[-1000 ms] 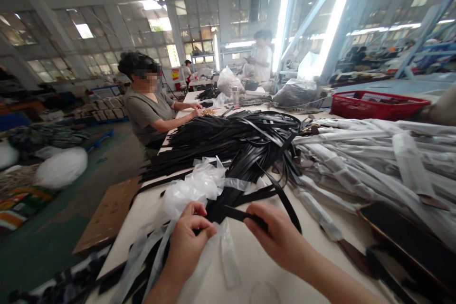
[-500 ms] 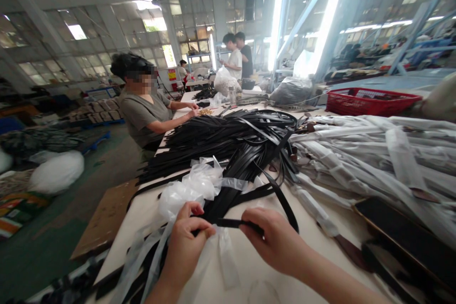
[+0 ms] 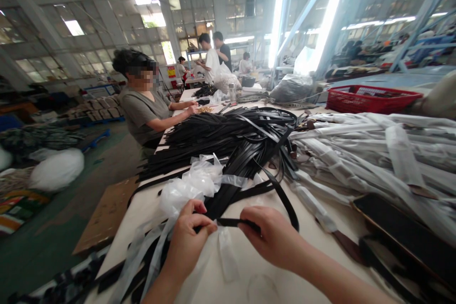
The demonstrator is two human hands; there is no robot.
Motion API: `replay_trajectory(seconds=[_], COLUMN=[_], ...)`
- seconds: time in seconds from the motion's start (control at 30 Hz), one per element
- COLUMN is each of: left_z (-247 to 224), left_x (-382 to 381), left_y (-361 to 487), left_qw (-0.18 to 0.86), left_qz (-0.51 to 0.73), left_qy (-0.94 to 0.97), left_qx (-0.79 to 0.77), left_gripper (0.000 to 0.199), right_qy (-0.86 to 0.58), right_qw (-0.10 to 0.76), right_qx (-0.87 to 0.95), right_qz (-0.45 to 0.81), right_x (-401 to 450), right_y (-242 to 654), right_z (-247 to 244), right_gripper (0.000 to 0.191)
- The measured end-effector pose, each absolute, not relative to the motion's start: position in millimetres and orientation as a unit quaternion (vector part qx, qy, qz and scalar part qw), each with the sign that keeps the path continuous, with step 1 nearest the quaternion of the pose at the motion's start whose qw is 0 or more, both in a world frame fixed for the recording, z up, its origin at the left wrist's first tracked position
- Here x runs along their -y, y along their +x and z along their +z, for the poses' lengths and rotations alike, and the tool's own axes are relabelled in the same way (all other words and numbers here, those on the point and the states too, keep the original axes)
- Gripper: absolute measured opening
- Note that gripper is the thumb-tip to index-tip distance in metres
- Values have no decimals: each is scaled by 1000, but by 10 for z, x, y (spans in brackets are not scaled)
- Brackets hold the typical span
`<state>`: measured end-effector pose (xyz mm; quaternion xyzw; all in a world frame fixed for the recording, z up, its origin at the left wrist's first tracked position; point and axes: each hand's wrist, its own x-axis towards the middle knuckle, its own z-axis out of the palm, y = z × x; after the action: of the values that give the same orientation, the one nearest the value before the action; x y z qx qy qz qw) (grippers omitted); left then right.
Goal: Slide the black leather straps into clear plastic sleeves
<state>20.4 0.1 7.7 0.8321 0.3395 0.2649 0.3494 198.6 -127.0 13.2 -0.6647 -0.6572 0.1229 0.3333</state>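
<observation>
Both of my hands meet over the near part of the table, around a narrow black strap (image 3: 228, 222). My right hand (image 3: 267, 232) is closed on the strap, gripping it between thumb and fingers close to its end. My left hand (image 3: 190, 235) pinches a thin clear plastic sleeve (image 3: 228, 254) right at the strap's tip; whether the tip is inside the sleeve I cannot tell. Behind my left hand lies a crumpled heap of clear plastic (image 3: 192, 185). A large pile of black straps (image 3: 228, 128) spreads beyond it.
Straps wrapped in whitish plastic (image 3: 356, 152) cover the right side. A dark phone-like slab (image 3: 399, 237) lies at the near right, and a red basket (image 3: 372, 99) stands behind. A co-worker (image 3: 144, 99) handles small golden pieces (image 3: 204, 109) at the table's left edge.
My hands stay nearly in place, with the strap's tip still at my left fingertips. In the background, two standing people have shifted left.
</observation>
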Motion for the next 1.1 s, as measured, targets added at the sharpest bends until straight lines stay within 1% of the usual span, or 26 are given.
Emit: replay_trajectory(seconds=[0.3,0.5,0.6,0.7,0.8,0.97,1.1], left_z=[150,12,-13,55,125,207,381], left_x=[120,253,250,234,246,313,416], left_y=[252,284,281,257,240,255,244], left_qw=[347,341,327,317,325,307,280], left_qz=[222,150,134,141,140,101,93], left_qy=[864,901,908,903,901,905,918], left_qx=[-290,-221,-224,-255,-253,-277,-265], left_gripper=[15,18,17,17,17,20,19], right_qy=[-671,-647,-661,-679,-662,-647,-621], right_qw=[236,141,120,121,146,175,208], right_qx=[694,741,730,710,723,736,750], right_qz=[107,108,126,140,132,96,91], right_x=[1286,1279,1278,1296,1306,1284,1282], right_y=[2020,1895,1943,2067,2128,2028,1907], right_z=[157,113,150,232,279,224,156], right_gripper=[15,15,19,17,17,16,18])
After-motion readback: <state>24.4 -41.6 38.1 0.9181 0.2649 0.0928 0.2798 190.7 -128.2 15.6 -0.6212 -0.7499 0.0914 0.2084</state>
